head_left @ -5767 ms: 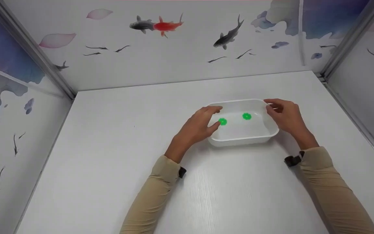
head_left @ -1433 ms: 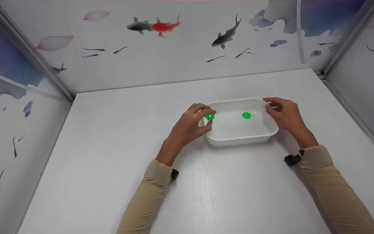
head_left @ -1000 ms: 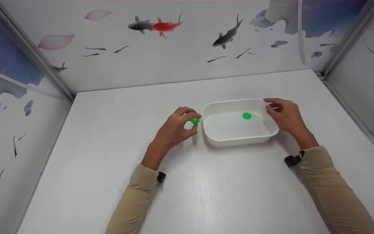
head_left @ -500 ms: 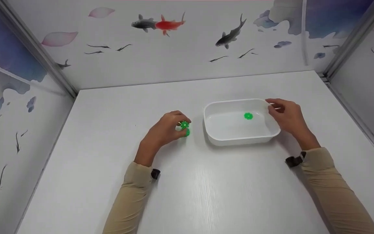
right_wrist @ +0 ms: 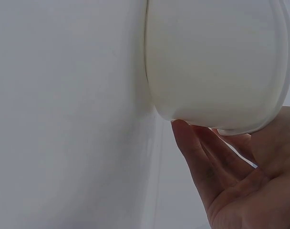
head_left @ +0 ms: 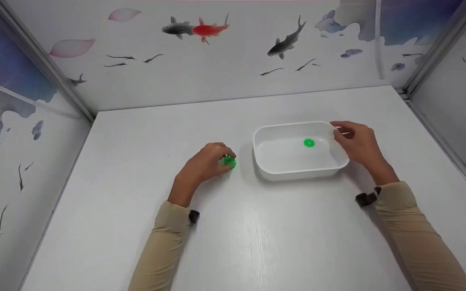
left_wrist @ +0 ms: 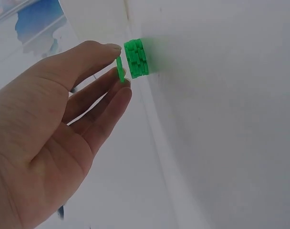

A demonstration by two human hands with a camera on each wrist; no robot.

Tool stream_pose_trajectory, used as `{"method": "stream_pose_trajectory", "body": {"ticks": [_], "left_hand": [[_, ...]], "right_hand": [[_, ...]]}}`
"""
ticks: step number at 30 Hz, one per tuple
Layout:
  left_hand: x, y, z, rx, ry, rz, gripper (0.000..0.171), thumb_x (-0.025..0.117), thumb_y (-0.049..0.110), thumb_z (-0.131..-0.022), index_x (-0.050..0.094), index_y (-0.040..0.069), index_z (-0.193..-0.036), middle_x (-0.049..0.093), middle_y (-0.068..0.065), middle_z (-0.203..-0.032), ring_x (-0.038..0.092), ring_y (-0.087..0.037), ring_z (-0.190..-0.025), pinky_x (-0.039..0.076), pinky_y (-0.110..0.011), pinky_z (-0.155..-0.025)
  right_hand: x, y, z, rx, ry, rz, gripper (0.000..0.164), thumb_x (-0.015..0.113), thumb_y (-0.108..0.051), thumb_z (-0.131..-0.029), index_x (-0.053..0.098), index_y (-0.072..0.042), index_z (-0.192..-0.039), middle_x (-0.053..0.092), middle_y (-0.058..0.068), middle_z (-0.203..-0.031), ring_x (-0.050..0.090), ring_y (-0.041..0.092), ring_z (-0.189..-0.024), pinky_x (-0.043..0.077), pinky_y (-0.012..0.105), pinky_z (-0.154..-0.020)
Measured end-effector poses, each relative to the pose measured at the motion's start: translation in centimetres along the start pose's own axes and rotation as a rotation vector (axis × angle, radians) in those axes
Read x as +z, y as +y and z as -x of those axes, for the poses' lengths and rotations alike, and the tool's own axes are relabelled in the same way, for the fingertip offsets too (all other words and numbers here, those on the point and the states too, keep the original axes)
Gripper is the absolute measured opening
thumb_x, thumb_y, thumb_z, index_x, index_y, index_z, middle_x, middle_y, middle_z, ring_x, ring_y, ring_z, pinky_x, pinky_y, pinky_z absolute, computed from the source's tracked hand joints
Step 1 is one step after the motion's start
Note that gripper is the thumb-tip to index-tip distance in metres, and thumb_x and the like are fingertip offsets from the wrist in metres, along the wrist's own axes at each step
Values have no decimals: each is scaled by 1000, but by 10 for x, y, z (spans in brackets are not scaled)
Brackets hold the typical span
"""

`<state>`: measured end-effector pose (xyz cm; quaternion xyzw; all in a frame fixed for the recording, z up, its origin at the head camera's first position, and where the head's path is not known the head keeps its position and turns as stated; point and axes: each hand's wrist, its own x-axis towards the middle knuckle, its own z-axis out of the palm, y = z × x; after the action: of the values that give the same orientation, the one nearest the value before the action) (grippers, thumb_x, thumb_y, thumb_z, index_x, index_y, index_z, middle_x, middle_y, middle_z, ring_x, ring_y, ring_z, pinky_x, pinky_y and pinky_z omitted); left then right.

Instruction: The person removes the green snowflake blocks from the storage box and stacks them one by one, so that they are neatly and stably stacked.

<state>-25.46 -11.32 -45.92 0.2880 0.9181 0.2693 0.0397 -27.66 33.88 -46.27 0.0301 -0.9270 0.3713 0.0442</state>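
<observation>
Between thumb and fingertips, my left hand pinches a thin green flower-shaped disc. In the left wrist view, a short stack of similar green discs stands on the table right beside the pinched one, with a narrow gap between them. From the head view the disc and stack overlap, partly hidden by the fingers. A white rectangular tub sits to the right, and another green disc lies flat on its floor. My right hand holds the tub's right end, fingers against the outer wall in the right wrist view.
The white table reaches back to a wall panel printed with fish. Side panels with metal posts stand at left and right. Each wrist carries a small black device below the sleeve cuff.
My left hand has taken a green disc out of the tub, carried it left and lowered it over the stack. Earlier two discs lay in the tub. My right hand has stayed at the tub.
</observation>
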Motion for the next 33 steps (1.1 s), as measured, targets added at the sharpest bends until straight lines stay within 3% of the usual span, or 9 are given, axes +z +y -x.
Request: {"method": "stream_pose_trajectory", "body": {"ticks": [2,5,9,22,25,30,33], "left_hand": [[0,0,0,-4,0,-7,24,79,10,-98,81,4,-120,79,-10,-120,71,-26,-114,60,-39,-105],[0,-1,0,-12,-1,-15,23,78,11,-99,81,5,-120,79,-9,-119,71,-25,-115,59,-38,-106],[1,0,0,-26,-5,-17,24,79,12,-99,81,5,-122,79,-9,-120,71,-25,-115,59,-38,-107],[3,1,0,-25,-7,-17,25,80,13,-99,81,5,-122,80,-9,-122,72,-25,-118,59,-39,-109],[3,1,1,-30,-12,-12,25,79,14,-100,81,5,-123,80,-9,-122,72,-24,-118,58,-39,-109],[2,1,1,-35,-23,-4,25,78,14,-100,81,5,-123,79,-9,-123,72,-24,-117,59,-39,-109],[2,0,1,-31,-33,0,24,78,13,-101,81,5,-123,79,-9,-123,71,-24,-115,59,-39,-107]], "right_hand": [[0,0,0,-6,9,1,44,60,-31,-111,64,-14,-152,71,23,-138,73,40,-121,58,26,-95],[1,-1,0,-11,20,-1,43,61,-30,-110,65,-14,-150,72,24,-137,73,40,-119,58,25,-94],[1,0,0,-10,18,4,43,60,-30,-111,65,-14,-151,71,24,-137,73,40,-120,60,44,-101],[1,0,0,-9,6,-15,45,60,-32,-111,64,-12,-151,70,25,-141,72,43,-123,58,60,-106],[1,0,0,-12,5,-11,45,60,-32,-111,64,-13,-151,70,25,-140,73,43,-121,60,55,-105],[0,0,0,-22,19,0,44,60,-31,-111,66,-13,-150,72,25,-136,74,41,-118,58,26,-93],[1,-1,0,-23,31,8,43,60,-30,-110,66,-13,-149,73,25,-135,74,41,-117,57,26,-92]]}}
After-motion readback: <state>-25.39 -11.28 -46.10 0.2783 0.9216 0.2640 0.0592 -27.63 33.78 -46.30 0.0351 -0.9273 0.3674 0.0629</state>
